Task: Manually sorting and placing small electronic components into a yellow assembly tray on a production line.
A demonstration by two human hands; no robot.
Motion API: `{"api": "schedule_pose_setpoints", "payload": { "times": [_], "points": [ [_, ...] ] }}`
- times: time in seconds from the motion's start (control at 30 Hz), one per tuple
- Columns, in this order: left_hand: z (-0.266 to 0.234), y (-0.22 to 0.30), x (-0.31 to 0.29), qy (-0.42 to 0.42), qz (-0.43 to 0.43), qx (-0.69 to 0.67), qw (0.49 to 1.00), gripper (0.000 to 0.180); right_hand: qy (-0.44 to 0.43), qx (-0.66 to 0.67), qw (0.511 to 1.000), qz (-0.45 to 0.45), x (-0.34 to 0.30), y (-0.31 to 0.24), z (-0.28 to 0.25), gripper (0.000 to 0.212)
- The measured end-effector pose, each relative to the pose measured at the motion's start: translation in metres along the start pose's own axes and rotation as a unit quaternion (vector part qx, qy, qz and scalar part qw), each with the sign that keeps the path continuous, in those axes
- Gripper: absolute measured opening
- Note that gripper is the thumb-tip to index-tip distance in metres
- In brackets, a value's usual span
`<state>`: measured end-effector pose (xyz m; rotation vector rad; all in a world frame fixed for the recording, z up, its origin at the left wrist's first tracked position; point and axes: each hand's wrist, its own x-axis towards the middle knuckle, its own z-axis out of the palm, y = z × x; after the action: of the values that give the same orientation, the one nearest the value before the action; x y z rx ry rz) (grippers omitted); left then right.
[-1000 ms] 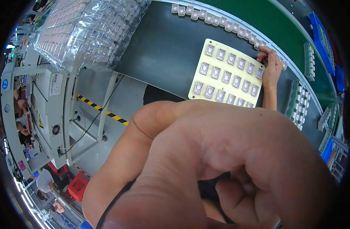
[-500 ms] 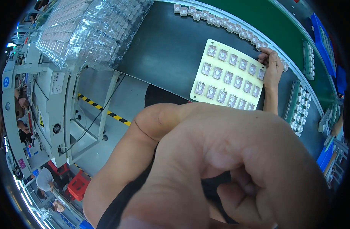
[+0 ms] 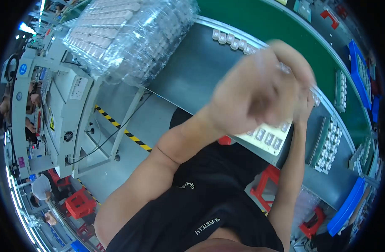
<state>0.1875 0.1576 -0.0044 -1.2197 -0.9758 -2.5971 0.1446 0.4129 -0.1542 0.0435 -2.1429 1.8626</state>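
Observation:
My left hand is raised close to the camera, above the worktop. Its fingers look curled but are smeared by motion, so what they hold, if anything, does not show. Behind it, my right hand is at the rail side of the table; its fingers are mostly covered by the left hand. A pale yellow tray with small clear-and-white pieces in rows lies beneath, largely hidden by the left hand. Similar small pieces stand in a line along the rail, partly covered by the left hand.
A plastic-wrapped stack of trays sits at the table's left end. Beyond the rail runs a green conveyor belt. Rightward are a green rack of white parts and a blue bin. A white machine stands at left.
My left hand has moved up and away from the lower foreground, now covering much of the tray and row. The view has shifted, bringing my torso and right forearm into sight.

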Motion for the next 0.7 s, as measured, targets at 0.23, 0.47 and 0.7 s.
{"api": "schedule_pose_setpoints", "payload": {
  "times": [0.23,0.47,0.7],
  "points": [
    [-0.083,0.053,0.011,0.34,-0.1,0.084,0.931,0.066,-0.016,0.002,1.0,0.006,-0.003,-0.006,0.004,0.046],
    [-0.105,0.063,0.013,0.396,-0.042,0.224,0.89,0.052,-0.006,0.01,1.0,0.012,-0.001,-0.004,0.003,0.044],
    [-0.113,0.063,0.017,0.402,-0.008,0.304,0.863,0.049,-0.005,0.004,1.0,0.016,-0.001,-0.005,0.004,0.044]
  ]
}}
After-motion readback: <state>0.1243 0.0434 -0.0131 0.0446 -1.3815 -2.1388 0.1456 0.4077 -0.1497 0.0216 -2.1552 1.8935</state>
